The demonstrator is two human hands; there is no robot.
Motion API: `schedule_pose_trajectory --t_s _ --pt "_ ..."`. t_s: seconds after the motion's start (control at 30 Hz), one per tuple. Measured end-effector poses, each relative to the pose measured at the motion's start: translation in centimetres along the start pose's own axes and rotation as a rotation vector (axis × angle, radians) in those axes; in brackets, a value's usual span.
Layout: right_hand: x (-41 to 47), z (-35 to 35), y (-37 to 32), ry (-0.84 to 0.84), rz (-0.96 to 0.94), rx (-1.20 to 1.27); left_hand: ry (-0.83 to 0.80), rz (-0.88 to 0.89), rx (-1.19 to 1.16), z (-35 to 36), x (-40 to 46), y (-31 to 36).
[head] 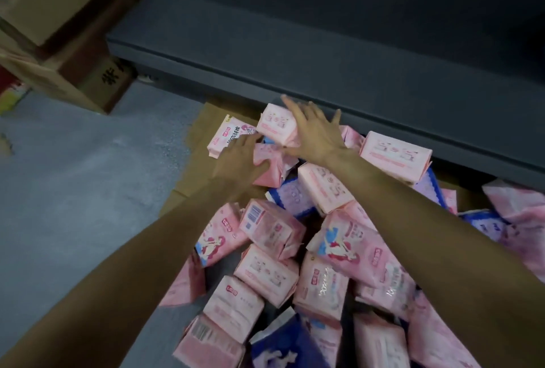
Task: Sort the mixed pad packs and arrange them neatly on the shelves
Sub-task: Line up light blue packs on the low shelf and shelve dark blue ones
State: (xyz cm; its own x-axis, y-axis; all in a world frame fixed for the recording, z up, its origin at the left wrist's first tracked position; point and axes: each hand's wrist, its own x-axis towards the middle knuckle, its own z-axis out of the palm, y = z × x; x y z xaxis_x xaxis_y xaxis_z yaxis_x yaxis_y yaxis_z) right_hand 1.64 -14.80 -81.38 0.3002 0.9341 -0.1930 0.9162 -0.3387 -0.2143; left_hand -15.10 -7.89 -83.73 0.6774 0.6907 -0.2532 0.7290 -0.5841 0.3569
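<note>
two bare forearms reach up from the bottom corners of the frame over a loose heap of soft plastic-wrapped pad packs (324,264), mostly pink with a few dark blue ones, which fills the lower middle and lower right. nearest the lens, at the bottom centre, a dark blue pack with a white figure (283,347) lies among pink ones, and a pink pack showing a barcode (272,227) sits tilted higher up in the pile. the heap rests partly on a flattened brown cardboard sheet (188,167) spread over the grey floor (73,176). at the centre of the frame the left hand (239,161) rests on a crumpled pink pack (272,171), fingers lightly bent and close together over its top. just beside it, the right hand (315,131) lies flat with fingers straight and spread apart against a pale pink rectangular pack (275,126) at the far edge of the heap. beyond the hands a dark grey metal shelf (295,52) crosses the upper frame, and brown cardboard boxes (59,28) are stacked at the upper left.
</note>
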Motion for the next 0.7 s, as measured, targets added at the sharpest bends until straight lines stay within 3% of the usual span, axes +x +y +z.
schedule_pose_trajectory --t_s 0.1,0.3,0.53,0.7 --pt "-1.3 0.9 0.7 0.020 -0.011 -0.074 -0.059 -0.055 0.022 1.5 1.1 -0.9" --pt "-6.9 -1.7 4.5 -0.089 -0.143 -0.059 0.135 0.016 -0.128 1.2 3.2 -1.1" --pt "-10.4 -0.6 6.7 -0.082 -0.176 0.089 0.006 0.201 0.127 3.3 8.5 2.1" --pt "-10.1 0.0 7.9 -0.037 -0.154 0.095 -0.073 0.062 0.143 5.1 10.3 2.4"
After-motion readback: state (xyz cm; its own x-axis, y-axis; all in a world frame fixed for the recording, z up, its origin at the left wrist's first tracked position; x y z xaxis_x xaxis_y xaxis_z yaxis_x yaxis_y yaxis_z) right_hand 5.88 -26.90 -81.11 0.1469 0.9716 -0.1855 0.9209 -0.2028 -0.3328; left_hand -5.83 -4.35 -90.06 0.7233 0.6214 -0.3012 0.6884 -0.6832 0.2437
